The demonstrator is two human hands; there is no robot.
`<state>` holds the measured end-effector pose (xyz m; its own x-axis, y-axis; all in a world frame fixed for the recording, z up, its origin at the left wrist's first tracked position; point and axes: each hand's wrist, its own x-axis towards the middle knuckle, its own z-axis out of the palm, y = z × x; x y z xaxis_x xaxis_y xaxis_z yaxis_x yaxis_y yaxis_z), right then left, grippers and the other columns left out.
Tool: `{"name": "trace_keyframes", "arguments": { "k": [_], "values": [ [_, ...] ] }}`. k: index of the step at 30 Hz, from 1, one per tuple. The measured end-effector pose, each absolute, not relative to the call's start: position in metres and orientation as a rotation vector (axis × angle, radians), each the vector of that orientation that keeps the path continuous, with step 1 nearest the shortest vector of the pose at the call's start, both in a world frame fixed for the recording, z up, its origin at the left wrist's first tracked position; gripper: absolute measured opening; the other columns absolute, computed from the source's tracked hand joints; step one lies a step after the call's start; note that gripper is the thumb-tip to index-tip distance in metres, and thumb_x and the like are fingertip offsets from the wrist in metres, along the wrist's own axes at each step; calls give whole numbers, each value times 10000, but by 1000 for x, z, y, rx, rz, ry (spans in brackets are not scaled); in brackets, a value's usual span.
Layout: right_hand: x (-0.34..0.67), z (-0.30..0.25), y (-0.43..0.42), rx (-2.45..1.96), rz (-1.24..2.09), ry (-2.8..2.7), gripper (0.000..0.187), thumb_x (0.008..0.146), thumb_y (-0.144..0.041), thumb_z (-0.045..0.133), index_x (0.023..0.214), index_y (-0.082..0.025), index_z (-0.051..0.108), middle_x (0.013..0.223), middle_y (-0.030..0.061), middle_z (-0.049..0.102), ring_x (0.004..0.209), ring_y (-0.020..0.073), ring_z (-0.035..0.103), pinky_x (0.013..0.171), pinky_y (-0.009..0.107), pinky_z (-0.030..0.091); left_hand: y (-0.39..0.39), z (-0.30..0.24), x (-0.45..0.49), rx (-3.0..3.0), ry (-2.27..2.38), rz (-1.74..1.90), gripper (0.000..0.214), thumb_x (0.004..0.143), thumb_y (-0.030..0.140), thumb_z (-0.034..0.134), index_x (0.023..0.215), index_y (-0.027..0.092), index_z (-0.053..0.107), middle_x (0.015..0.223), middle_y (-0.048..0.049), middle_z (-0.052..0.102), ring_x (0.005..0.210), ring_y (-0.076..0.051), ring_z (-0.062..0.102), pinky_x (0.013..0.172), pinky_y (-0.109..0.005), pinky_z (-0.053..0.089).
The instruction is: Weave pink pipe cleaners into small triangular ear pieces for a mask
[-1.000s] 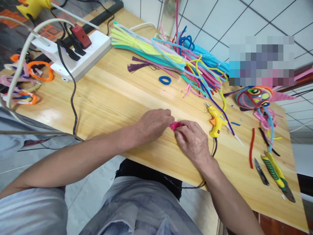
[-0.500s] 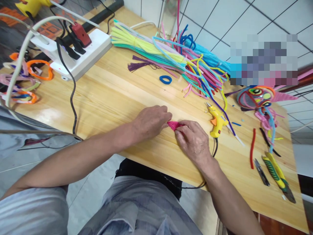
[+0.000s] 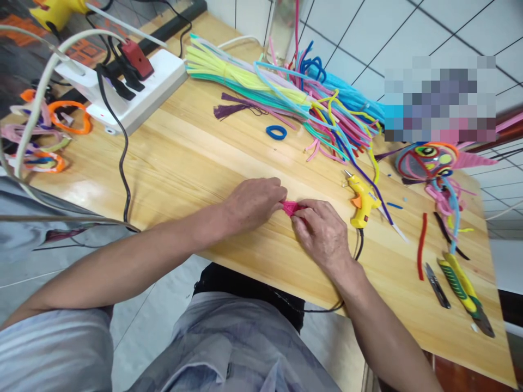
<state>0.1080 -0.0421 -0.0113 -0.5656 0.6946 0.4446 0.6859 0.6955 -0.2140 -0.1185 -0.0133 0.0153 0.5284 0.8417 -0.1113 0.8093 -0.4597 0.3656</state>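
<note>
A small pink pipe-cleaner piece [image 3: 291, 207] lies on the wooden table [image 3: 196, 163], pinched from both sides. My left hand [image 3: 253, 204] grips its left end with closed fingers. Closed on its right end is my right hand [image 3: 322, 234], which covers most of the piece. A yellow glue gun [image 3: 362, 198] lies just to the right of my right hand, its cord running off the table's near edge.
A big heap of coloured pipe cleaners [image 3: 294, 98] lies at the back. A white power strip [image 3: 131, 87] with plugs sits back left, with orange loops [image 3: 61, 120] beside it. A blue ring [image 3: 276, 132], a red pipe cleaner [image 3: 420, 245], pliers [image 3: 461, 286] and a colourful figure [image 3: 429, 163] lie about.
Both hands stay on the pink piece; it showed more between the fingers half a second ago and is now squeezed shorter. Nothing else moved.
</note>
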Motion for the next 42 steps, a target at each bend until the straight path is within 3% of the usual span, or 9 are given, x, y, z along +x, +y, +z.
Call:
{"name": "trace_keyframes", "arguments": {
  "k": [15, 22, 29, 33, 42],
  "values": [
    [106, -11, -42, -1052, 18, -2406, 111, 1018, -157, 663, 946, -235, 695, 1058, 87, 808, 959, 234, 745, 883, 398, 615, -11, 5, -126, 2442, 1346, 201, 268, 1055, 111, 493, 1183, 192, 714, 1130, -77, 720, 949, -205, 711, 712, -313, 429],
    [107, -12, -41, -1067, 48, -2384, 114, 1009, -156, 660, 949, -240, 707, 1065, 85, 808, 965, 237, 737, 889, 408, 604, -5, 4, -126, 2412, 1346, 200, 271, 1099, 264, 495, 1059, 209, 757, 1075, -68, 715, 915, -205, 698, 695, -312, 412],
    [107, -13, -42, -1059, 40, -2385, 111, 1011, -151, 657, 958, -237, 704, 1064, 90, 807, 961, 240, 724, 893, 410, 601, -8, 10, -121, 2334, 1378, 172, 250, 1084, 240, 527, 1130, 217, 771, 1150, -78, 750, 1010, -226, 725, 753, -318, 462],
    [106, -14, -43, -1067, 19, -2384, 122, 1012, -152, 650, 955, -244, 705, 1057, 86, 805, 953, 237, 720, 880, 405, 594, -13, 18, -119, 2274, 1420, 157, 221, 1061, 312, 603, 1116, 194, 782, 1112, -92, 775, 1011, -248, 739, 787, -332, 497],
    [105, -16, -43, -1066, 23, -2384, 128, 1026, -156, 635, 949, -233, 701, 1067, 92, 801, 965, 233, 711, 892, 396, 589, -18, 23, -110, 2177, 1534, 106, 218, 1069, 278, 572, 1065, 165, 758, 1089, -105, 799, 993, -258, 741, 819, -352, 520]
  ]
}}
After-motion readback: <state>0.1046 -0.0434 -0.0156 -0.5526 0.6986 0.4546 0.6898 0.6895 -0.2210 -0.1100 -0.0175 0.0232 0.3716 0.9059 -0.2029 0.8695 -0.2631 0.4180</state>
